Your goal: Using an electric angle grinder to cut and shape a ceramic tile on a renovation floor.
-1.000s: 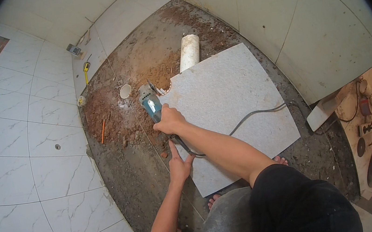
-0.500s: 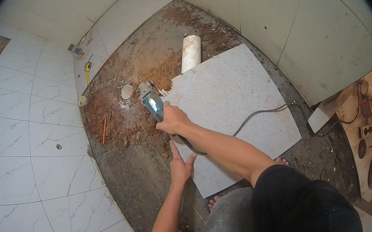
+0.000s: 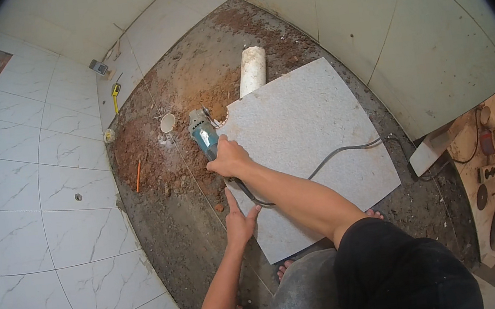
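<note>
My right hand [image 3: 229, 156] is closed around the body of a blue-green angle grinder [image 3: 205, 138] with a grey head. The grinder's head is at a curved, ragged notch in the far left corner of a large grey tile [image 3: 312, 121], over loose soil. My left hand [image 3: 242, 224] presses on the tile's left edge, index finger stretched forward and thumb apart; its other fingers are partly hidden. A black power cord [image 3: 338, 152] runs from the grinder under my right forearm and across the tile to the right.
A white pipe piece [image 3: 253, 69] lies beyond the tile. A round pipe opening [image 3: 168, 123] stands in the soil, near an orange pencil-like stick [image 3: 138, 176]. A yellow tape measure [image 3: 116, 93] lies by the white marbled tiles [image 3: 74, 171]. At right are discs and a socket block [image 3: 486, 173].
The grinder's head has shifted slightly right and toward me at the notch. My left hand has stayed on the tile's edge.
</note>
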Available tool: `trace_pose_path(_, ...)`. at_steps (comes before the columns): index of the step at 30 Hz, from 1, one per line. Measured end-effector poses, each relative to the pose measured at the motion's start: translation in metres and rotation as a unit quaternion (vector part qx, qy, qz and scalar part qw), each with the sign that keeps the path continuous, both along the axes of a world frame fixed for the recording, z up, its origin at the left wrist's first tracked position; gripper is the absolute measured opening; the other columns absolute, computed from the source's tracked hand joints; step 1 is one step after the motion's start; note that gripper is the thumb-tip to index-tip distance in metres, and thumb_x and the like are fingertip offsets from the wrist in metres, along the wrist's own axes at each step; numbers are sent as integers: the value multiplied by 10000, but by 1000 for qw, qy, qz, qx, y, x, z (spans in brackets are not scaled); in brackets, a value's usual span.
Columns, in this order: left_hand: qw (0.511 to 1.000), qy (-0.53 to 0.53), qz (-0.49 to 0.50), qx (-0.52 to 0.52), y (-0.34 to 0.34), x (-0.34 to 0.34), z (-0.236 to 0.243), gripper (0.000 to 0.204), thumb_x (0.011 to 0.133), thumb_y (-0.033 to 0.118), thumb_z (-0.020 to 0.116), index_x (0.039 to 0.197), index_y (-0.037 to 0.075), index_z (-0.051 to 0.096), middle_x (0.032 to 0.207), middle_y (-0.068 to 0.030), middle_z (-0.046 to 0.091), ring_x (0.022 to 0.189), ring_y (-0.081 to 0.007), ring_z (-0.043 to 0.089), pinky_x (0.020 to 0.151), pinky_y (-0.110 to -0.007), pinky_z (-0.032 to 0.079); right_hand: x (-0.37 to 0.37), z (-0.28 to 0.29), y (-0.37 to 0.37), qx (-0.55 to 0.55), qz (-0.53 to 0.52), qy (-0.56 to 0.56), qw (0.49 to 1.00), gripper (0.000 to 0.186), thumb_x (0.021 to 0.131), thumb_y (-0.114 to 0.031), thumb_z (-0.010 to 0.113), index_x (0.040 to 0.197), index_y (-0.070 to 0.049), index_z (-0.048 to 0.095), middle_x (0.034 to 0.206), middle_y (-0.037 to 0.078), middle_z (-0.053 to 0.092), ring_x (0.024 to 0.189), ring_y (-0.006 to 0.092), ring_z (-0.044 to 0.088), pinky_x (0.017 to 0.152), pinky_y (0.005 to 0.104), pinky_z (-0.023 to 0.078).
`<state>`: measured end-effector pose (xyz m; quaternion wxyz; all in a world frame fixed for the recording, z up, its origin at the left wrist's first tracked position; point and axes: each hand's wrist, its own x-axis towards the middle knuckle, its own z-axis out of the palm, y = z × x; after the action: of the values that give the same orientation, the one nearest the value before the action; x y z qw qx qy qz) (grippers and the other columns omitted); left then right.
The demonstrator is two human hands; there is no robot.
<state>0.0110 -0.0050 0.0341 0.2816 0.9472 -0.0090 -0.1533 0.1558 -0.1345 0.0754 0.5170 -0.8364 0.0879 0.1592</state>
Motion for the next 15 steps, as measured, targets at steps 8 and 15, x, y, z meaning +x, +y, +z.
trace_pose_path(8, 1000, -27, -10, -7, 5, 1, -9, 1092, 873, 309, 771, 1614, 6, 28, 1167, -399, 640, 1055, -540, 654, 904, -506, 531, -7, 2, 9, 27, 14, 7, 1000, 769, 729, -253, 777, 1310, 120, 439, 1173, 322, 668, 1106, 432, 682, 952, 464, 562)
trace_pose_path(15, 999, 26, 23, -16, -7, 0, 10, 1077, 866, 316, 771, 1613, -10, 67, 1262, -381, 615, 1154, -504, 633, 969, -469, 510, -6, -4, 4, -6, 4, -53, 999, 716, 735, -215, 757, 1291, 110, 443, 1153, 317, 668, 1067, 449, 685, 926, 477, 563)
